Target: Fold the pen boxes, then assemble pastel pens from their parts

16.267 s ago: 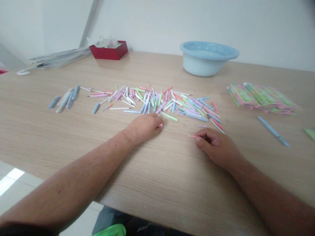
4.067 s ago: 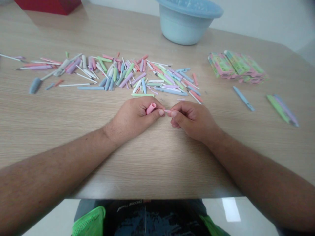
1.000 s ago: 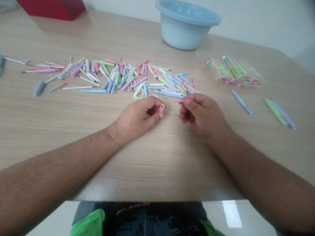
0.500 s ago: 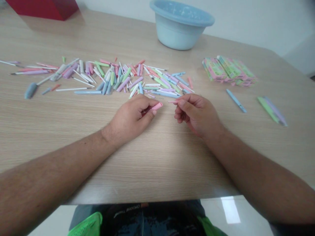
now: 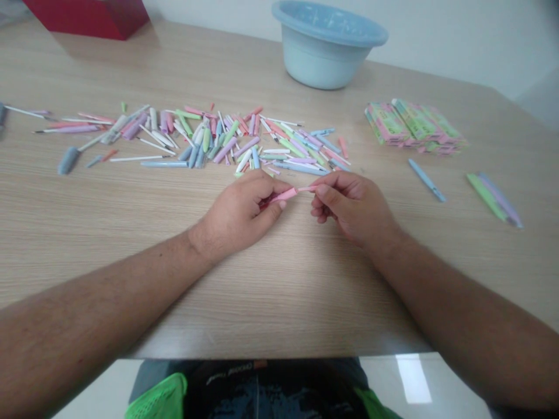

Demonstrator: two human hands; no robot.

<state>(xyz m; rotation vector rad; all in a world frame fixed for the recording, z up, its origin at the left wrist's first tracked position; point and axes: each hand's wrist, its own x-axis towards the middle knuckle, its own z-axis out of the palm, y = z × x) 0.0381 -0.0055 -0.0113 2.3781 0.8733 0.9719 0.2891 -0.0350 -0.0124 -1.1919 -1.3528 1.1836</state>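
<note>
My left hand is closed around a pink pen barrel, a hollow tube whose end sticks out between thumb and forefinger, pointing right. Between the thumb and forefinger of my right hand is a thin pink refill. Its left tip meets the open end of the barrel; how far inside it reaches, I cannot tell. Both hands are just above the wooden table, in front of a long heap of pen parts in pastel colours, with barrels, caps and white refills mixed.
At the back stands a light blue basin, with a red box to the far left. Stacked printed packets lie back right. A blue pen and a green and lilac pair of pens lie right of my hands.
The refill and barrel were apart with a small gap; now the refill's tip is at the barrel's mouth. My hands have come slightly closer together. The whole view has shifted a little.
</note>
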